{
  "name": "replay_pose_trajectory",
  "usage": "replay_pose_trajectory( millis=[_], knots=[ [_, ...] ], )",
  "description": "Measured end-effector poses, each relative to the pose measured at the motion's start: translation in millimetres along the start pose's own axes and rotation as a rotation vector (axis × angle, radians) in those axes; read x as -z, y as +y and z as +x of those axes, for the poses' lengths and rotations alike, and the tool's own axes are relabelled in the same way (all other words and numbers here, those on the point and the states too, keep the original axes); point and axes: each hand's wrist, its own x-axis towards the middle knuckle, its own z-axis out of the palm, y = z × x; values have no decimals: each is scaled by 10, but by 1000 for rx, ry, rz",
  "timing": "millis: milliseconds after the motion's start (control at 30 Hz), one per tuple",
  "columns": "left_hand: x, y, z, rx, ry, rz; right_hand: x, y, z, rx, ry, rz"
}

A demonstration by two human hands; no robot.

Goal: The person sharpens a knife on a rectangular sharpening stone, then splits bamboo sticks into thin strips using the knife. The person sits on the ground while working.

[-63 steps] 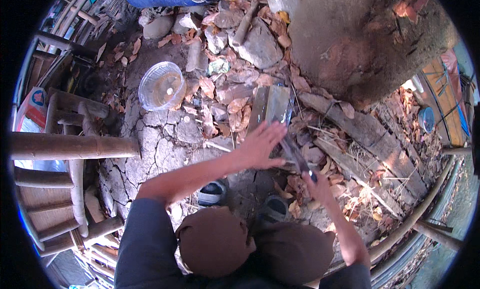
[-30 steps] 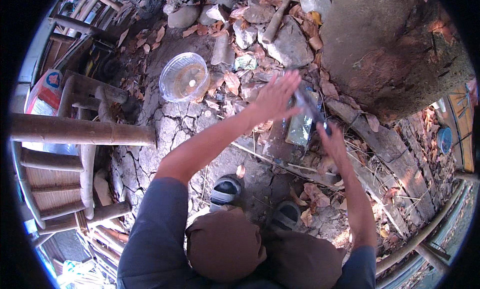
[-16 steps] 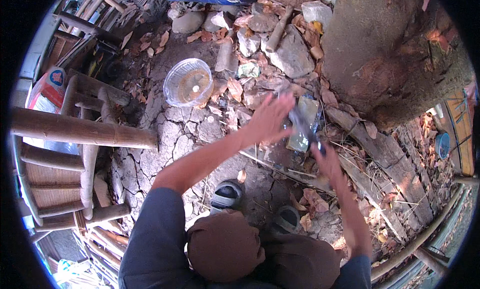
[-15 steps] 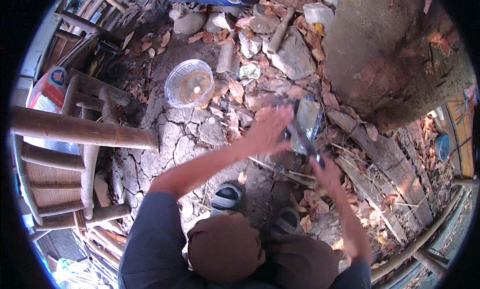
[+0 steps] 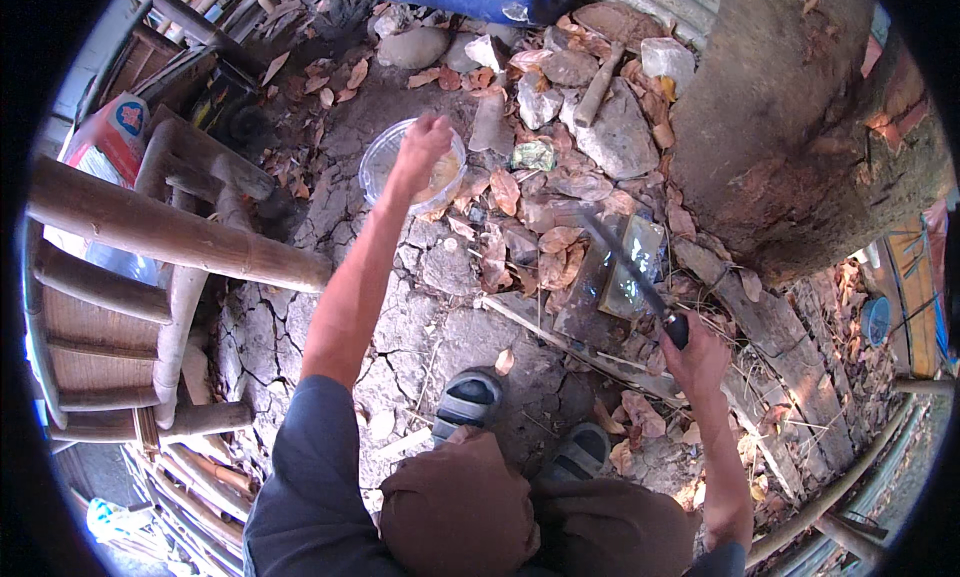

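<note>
Slanting across the glossy slab point(image 5: 647, 245), the long-bladed knife point(image 5: 629, 268) is clamped by its black handle point(image 5: 678, 330) in the right hand point(image 5: 702, 357); whether slab and blade touch cannot be told. The left hand point(image 5: 427, 143) is held over the clear plastic tub point(image 5: 367, 172), fingers curled together; whether anything is gripped there cannot be told. The knife is judged fairly light and stiff, its blade probably slippery if wetted. Hold is best taken around the handle, with bare fingers kept off the edge.

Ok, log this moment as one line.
left hand: at clear bowl | right hand: gripping knife | knife: over flat block, contact unclear
</note>
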Motion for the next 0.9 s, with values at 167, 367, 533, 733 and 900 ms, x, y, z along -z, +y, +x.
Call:
replay_pose_trajectory(
  millis=[167,367,533,733,900],
  knots=[
    [566,-1221,481,382,-360,-136,-99,-232,-49,153,16,-80],
    [323,-993,296,426,-145,-177,-50,-484,-57,142,-21,-83],
    [-369,178,-625,65,-219,-141,-54,-510,-64,95,-30,-56],
    [-849,272,-1707,-985,-587,325,-65,-755,76,206,48,-71],
    [-669,188,-1434,-776,-462,637,-32,-680,-34,161,71,-65]
  ],
)
